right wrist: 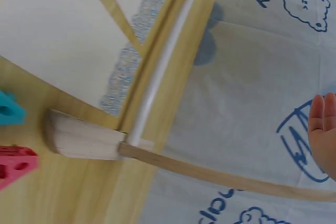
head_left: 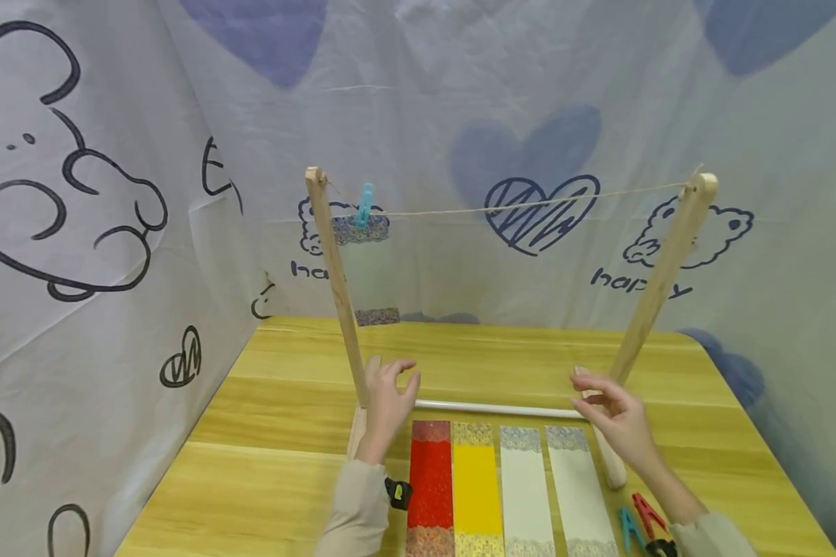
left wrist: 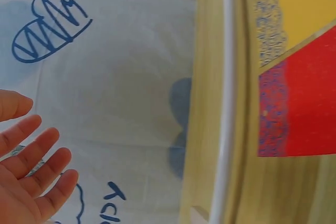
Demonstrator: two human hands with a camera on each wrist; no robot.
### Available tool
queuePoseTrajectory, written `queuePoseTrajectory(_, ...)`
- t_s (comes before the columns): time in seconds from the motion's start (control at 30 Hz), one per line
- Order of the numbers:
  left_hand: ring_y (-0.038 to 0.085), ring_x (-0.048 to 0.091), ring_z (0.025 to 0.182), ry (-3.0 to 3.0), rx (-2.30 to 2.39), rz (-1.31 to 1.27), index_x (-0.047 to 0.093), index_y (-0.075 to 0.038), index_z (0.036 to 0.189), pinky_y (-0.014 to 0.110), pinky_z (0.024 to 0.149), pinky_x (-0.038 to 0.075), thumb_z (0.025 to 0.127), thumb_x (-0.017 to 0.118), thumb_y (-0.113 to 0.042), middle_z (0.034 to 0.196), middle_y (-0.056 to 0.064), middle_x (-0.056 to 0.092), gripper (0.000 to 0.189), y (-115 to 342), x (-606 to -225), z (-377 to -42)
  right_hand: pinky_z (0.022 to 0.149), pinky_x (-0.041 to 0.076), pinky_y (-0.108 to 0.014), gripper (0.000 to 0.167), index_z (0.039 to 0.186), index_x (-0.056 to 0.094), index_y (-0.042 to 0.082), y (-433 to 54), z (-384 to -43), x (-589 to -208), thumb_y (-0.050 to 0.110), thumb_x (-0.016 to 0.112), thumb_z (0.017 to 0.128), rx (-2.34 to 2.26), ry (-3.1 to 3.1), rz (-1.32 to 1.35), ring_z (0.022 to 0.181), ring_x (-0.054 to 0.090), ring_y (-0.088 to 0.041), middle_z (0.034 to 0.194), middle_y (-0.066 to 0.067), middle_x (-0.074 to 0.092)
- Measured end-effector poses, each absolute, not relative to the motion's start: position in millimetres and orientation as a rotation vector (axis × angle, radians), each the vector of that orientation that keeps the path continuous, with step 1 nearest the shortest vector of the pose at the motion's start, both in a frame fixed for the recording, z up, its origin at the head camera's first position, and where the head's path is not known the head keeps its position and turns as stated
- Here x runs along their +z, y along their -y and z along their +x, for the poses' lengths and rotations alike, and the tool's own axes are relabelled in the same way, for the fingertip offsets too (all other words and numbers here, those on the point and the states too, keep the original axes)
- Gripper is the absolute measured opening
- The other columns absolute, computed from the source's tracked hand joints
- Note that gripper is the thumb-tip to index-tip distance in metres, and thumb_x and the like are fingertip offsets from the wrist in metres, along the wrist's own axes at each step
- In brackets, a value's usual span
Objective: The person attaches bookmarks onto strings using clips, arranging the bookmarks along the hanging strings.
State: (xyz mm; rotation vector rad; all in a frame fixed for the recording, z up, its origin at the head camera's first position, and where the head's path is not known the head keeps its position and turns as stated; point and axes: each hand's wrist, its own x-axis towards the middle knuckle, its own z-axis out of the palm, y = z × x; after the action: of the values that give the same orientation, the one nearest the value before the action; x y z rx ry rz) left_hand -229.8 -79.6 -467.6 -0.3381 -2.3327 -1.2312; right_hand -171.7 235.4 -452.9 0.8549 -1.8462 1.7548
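As your left hand (head_left: 390, 401) hovers near the left post of the wooden frame (head_left: 660, 282), its fingers loosely spread, your right hand (head_left: 618, 419) bends relaxed fingers beside the right post, thumb apart. Standing on the table (head_left: 251, 464) ahead of you, the frame is pale wood, its posts joined by thin string (head_left: 453, 212) above and a white rod (head_left: 498, 408) below. Its long axis runs left to right; the posts rise, leaning outward in the head view. Right of the patterned card (head_left: 369, 272) under the blue clothespin (head_left: 364, 207), open room spans the posts; four cards (head_left: 477, 487) lie in front.
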Motion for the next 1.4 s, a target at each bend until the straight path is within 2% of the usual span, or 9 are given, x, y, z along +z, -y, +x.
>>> queuePoseTrajectory(0.17, 0.028, 0.055, 0.098, 2.407, -1.264, -0.3, 0.064, -0.001, 0.102, 0.041, 0.083, 0.044, 0.085, 0.06, -0.011, 0.102, 0.012, 0.062, 0.02, 78.1, -475.8, -225.9, 0.071, 0.047, -0.017, 0.034, 0.102, 0.059, -0.01, -239.5, -164.0, -465.4, -0.026, 0.053, 0.073, 1.752, 1.919, 0.743, 0.092, 0.057, -0.012, 0.107, -0.007, 0.06)
queuePoseTrajectory(0.3, 0.028, 0.055, 0.097, 2.436, -1.274, -0.289, 0.064, -0.001, 0.102, 0.041, 0.082, 0.044, 0.084, 0.061, -0.01, 0.101, 0.013, 0.061, 0.02, 77.4, -483.8, -224.1, 0.072, 0.047, -0.017, 0.036, 0.101, 0.059, -0.011, -242.9, -159.1, -478.6, -0.029, 0.051, 0.072, 1.771, 1.896, 0.723, 0.093, 0.056, -0.011, 0.106, -0.011, 0.06)
queuePoseTrajectory(0.5, 0.03, 0.056, 0.094, 2.422, -1.252, -0.333, 0.064, 0.001, 0.099, 0.042, 0.08, 0.045, 0.083, 0.061, -0.007, 0.098, 0.014, 0.062, 0.017, 77.7, -499.8, -224.0, 0.069, 0.046, -0.016, 0.035, 0.098, 0.06, -0.012, -252.3, -155.7, -498.3, -0.031, 0.051, 0.069, 1.772, 1.895, 0.597, 0.087, 0.057, -0.01, 0.101, -0.01, 0.062)
queuePoseTrajectory(0.67, 0.029, 0.056, 0.094, 2.457, -1.231, -0.339, 0.064, 0.0, 0.098, 0.042, 0.081, 0.044, 0.083, 0.062, -0.008, 0.097, 0.013, 0.063, 0.017, 78.3, -512.1, -223.9, 0.066, 0.046, -0.015, 0.03, 0.096, 0.061, -0.01, -259.5, -146.9, -512.9, -0.025, 0.056, 0.071, 1.695, 2.009, 0.532, 0.086, 0.058, -0.008, 0.1, -0.009, 0.063)
queuePoseTrajectory(0.9, 0.03, 0.053, 0.097, 2.646, -1.284, -0.321, 0.063, 0.0, 0.104, 0.044, 0.081, 0.043, 0.085, 0.061, -0.014, 0.103, 0.014, 0.059, 0.024, 81.3, -532.1, -222.4, 0.064, 0.046, -0.015, 0.026, 0.094, 0.064, -0.004, -265.7, -131.0, -543.3, -0.018, 0.062, 0.071, 1.636, 2.094, 0.34, 0.08, 0.058, -0.009, 0.095, -0.008, 0.064)
queuePoseTrajectory(1.13, 0.032, 0.054, 0.097, 2.683, -1.295, -0.364, 0.061, 0.005, 0.105, 0.044, 0.081, 0.044, 0.083, 0.062, -0.011, 0.103, 0.018, 0.059, 0.027, 82.5, -549.7, -221.8, 0.057, 0.048, -0.019, 0.022, 0.094, 0.063, -0.005, -270.9, -112.0, -562.0, -0.009, 0.066, 0.073, 1.539, 2.286, 0.169, 0.072, 0.058, -0.007, 0.094, 0.003, 0.064)
queuePoseTrajectory(1.2, 0.032, 0.054, 0.096, 2.686, -1.291, -0.369, 0.061, 0.005, 0.105, 0.044, 0.082, 0.044, 0.082, 0.063, -0.01, 0.103, 0.018, 0.059, 0.028, 82.8, -552.3, -221.4, 0.052, 0.048, -0.02, 0.024, 0.094, 0.062, -0.007, -271.9, -106.9, -564.6, -0.01, 0.068, 0.071, 1.492, 2.325, 0.148, 0.07, 0.057, -0.005, 0.09, 0.004, 0.064)
queuePoseTrajectory(1.4, 0.034, 0.052, 0.097, 2.73, -1.173, -0.427, 0.06, 0.006, 0.105, 0.047, 0.083, 0.041, 0.078, 0.068, -0.01, 0.102, 0.019, 0.059, 0.033, 86.4, -559.5, -220.3, 0.039, 0.037, -0.021, 0.032, 0.096, 0.06, -0.009, -275.8, -92.7, -572.8, -0.009, 0.071, 0.066, 1.398, 2.443, 0.068, 0.051, 0.045, -0.006, 0.062, 0.004, 0.053)
